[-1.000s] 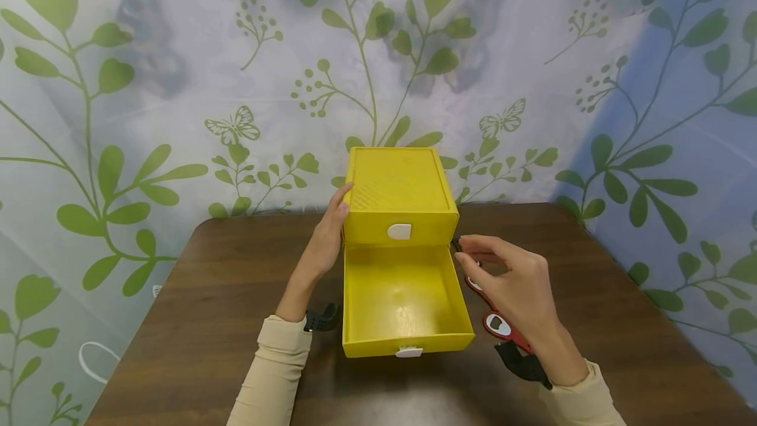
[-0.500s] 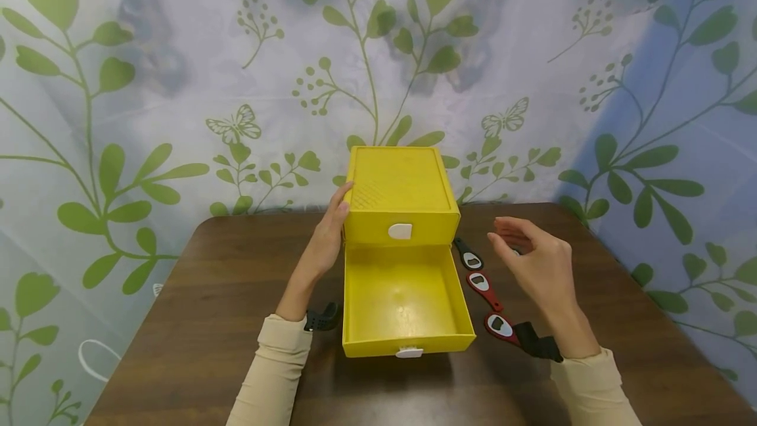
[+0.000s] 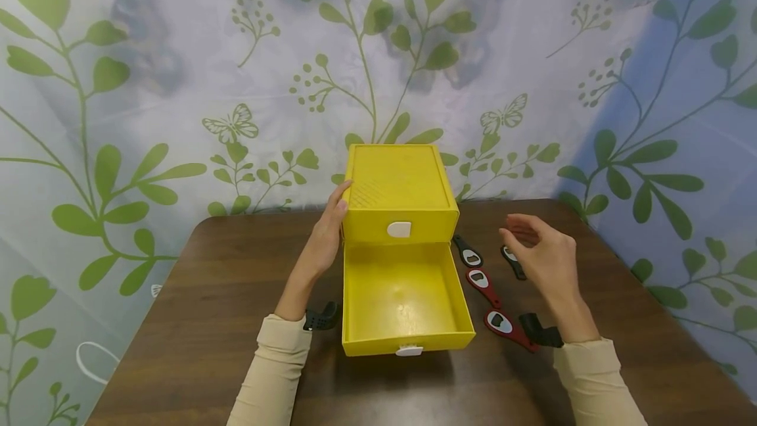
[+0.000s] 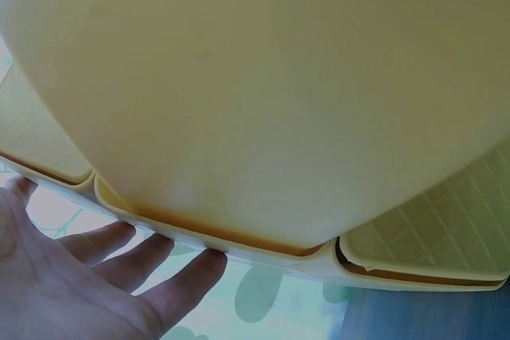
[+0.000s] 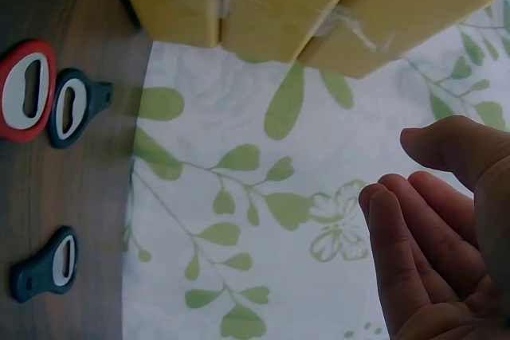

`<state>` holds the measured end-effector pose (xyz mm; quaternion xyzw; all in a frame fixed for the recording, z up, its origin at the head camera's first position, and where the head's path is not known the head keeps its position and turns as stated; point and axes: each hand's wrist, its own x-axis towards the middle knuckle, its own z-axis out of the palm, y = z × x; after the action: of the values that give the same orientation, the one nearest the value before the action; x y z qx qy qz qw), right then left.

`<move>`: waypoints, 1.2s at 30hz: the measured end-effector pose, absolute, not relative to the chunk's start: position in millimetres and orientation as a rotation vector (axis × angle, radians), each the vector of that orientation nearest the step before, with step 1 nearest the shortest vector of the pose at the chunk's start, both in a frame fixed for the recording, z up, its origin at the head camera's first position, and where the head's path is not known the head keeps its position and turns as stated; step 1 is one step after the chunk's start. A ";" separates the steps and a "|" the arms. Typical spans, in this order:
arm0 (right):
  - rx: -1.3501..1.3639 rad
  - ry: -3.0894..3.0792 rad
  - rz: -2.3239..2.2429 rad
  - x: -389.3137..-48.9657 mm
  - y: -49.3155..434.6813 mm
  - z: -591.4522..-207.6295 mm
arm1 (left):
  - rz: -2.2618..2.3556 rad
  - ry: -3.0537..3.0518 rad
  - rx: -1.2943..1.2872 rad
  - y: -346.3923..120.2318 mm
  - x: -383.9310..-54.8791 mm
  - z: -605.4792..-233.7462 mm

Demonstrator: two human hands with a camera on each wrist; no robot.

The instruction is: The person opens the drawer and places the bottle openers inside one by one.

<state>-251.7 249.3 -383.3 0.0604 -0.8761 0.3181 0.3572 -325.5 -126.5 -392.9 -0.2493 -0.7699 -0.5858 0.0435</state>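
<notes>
A yellow two-drawer box (image 3: 397,179) stands on the table, its lower drawer (image 3: 402,294) pulled out with nothing visible inside. My left hand (image 3: 322,238) rests against its left side; in the left wrist view, extended fingers (image 4: 187,284) touch the box's edge. To the right of the box my right hand (image 3: 544,255) hovers with fingers loosely bent and nothing between them. Below and beside it lie bottle openers: a black one (image 3: 470,256) by the box, a red one (image 3: 481,286), another red one (image 3: 507,329) nearer me, and a second black one (image 3: 513,263), partly hidden by the hand.
The dark wooden table (image 3: 236,307) extends to both sides of the box. Behind it hangs a white cloth (image 3: 260,84) printed with green leaves and butterflies. Dark straps circle both wrists. A white loop (image 3: 97,360) shows beyond the table's left edge.
My right hand has moved right and slightly up, away from the box, uncovering the bottle openers. My left hand stays on the box, and the drawer has not moved.
</notes>
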 end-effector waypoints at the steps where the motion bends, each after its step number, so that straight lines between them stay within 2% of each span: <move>1: 0.146 -2.267 0.816 -252.4 250.7 -384.0 | -1.791 -2.354 -0.761 -126.3 -325.6 -392.7; 36: -0.208 -2.705 0.749 -276.7 307.3 -445.6 | -1.798 -2.354 -0.759 -126.1 -323.4 -392.3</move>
<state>-276.7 307.3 -445.6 -0.0730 -0.9483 0.2624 0.1627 -323.4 -126.1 -392.3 -0.2482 -0.7690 -0.5876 0.0419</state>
